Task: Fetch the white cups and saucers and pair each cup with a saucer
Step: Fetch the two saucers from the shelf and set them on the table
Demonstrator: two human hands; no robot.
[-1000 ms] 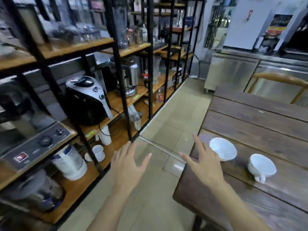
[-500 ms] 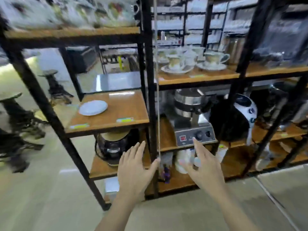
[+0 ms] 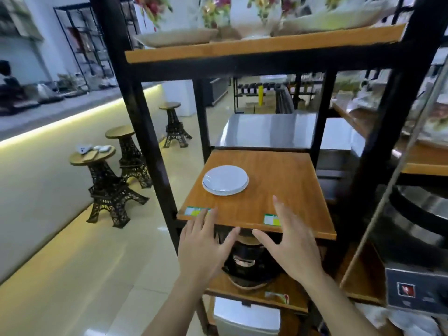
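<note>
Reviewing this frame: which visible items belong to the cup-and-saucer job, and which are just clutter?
Job items:
white saucers, stacked on the wooden shelf
left hand and right hand, both empty

Clutter:
floral china
black appliance
tower-shaped stools

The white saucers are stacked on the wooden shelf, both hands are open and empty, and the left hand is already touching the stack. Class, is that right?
Not quite. In the head view, the left hand is short of the white saucers, near the wooden shelf's front edge. The right hand is open and empty too.
</note>
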